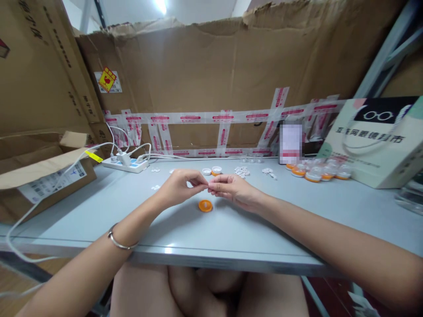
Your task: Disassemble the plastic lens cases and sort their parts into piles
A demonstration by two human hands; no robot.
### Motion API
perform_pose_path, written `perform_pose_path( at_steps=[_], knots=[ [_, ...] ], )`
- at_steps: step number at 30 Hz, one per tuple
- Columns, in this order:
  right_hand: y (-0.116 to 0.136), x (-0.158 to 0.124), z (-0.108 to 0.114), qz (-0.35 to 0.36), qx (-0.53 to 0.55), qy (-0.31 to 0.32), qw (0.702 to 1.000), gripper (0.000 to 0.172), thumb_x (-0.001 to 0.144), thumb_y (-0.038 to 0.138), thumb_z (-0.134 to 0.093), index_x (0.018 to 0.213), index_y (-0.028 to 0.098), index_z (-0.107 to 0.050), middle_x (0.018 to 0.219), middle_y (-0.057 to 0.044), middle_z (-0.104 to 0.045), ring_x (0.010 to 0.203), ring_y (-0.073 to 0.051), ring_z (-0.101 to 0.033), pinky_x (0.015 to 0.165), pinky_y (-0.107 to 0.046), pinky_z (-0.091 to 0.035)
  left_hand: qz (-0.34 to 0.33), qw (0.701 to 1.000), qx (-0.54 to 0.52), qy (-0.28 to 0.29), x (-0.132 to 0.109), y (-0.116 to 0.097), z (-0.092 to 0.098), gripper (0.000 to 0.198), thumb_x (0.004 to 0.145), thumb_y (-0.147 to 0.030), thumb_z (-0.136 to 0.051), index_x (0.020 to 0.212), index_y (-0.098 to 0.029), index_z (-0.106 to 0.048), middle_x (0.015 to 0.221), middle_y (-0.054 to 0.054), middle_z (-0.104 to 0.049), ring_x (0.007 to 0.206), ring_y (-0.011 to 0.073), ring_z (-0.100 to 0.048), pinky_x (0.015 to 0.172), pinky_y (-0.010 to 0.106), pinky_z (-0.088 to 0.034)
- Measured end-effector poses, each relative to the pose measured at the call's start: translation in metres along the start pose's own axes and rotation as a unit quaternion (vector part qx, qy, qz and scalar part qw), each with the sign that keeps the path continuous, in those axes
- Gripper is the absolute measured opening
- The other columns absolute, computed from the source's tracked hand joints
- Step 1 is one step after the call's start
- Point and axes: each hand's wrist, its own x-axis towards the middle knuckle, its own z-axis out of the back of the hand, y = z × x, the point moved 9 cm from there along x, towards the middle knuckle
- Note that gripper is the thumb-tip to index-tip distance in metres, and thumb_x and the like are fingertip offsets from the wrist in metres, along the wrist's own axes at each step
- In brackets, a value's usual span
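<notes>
My left hand point(181, 187) and my right hand point(234, 190) meet fingertip to fingertip above the table, both closed in a pinch. Whatever is between the fingers is too small or hidden to make out. Just below them an orange round cap point(205, 205) lies on the table, with a small pale piece at its middle. Behind the hands sit a white ring-shaped part point(206, 171) and a white-and-orange round part point(216, 170). Small white pieces point(242, 172) form a pile beyond my right hand, with a smaller cluster point(269, 173) to its right.
Several clear-topped orange and white containers point(313, 175) stand at the right, before a paper bag point(373, 141). A power strip point(125, 164) with white cables and an open cardboard box point(49, 176) are at the left. Tall cardboard point(198, 70) walls off the back of the table point(264, 237).
</notes>
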Motion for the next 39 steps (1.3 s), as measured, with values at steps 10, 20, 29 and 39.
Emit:
perform_pose_path(
  at_steps=[10,20,29,39],
  knots=[
    [0.004,-0.003,-0.005,0.057,-0.368,0.032,0.927,0.045,0.063,0.045,-0.070,0.096,0.016,-0.062,0.084,-0.003,-0.057,0.074,-0.013,-0.051,0.069,-0.028,-0.041,0.292,0.930,0.150,0.163,-0.039,0.108,0.061,0.018,0.062,-0.027,-0.055,0.069,-0.015,-0.066,0.063,0.002,-0.067,0.062,0.0153,-0.060,0.052,0.020,-0.042],
    [-0.001,-0.006,-0.014,0.081,-0.458,0.077,0.882,0.049,0.061,0.045,-0.071,0.100,0.018,-0.060,0.089,-0.004,-0.053,0.081,-0.016,-0.048,0.071,-0.028,-0.040,0.309,0.916,0.192,0.171,-0.049,0.125,0.067,0.019,0.057,-0.025,-0.052,0.065,-0.018,-0.068,0.061,0.000,-0.068,0.062,0.0153,-0.060,0.053,0.018,-0.041],
    [-0.001,-0.004,-0.015,0.102,-0.468,0.082,0.874,0.035,0.067,0.041,-0.068,0.092,0.018,-0.064,0.086,-0.003,-0.051,0.077,-0.014,-0.048,0.070,-0.027,-0.040,0.293,0.918,0.224,0.145,-0.046,0.125,0.070,0.017,0.061,-0.025,-0.057,0.068,-0.017,-0.070,0.065,0.002,-0.070,0.061,0.0165,-0.060,0.052,0.020,-0.041],
    [-0.002,0.001,-0.014,0.116,-0.458,0.057,0.880,0.034,0.066,0.042,-0.068,0.089,0.017,-0.067,0.078,-0.002,-0.051,0.069,-0.012,-0.046,0.062,-0.024,-0.038,-0.068,0.984,0.110,0.124,-0.014,0.016,-0.013,0.016,0.083,-0.021,-0.051,0.080,-0.016,-0.067,0.080,0.004,-0.065,0.072,0.0120,-0.058,0.069,0.021,-0.043]
  ],
)
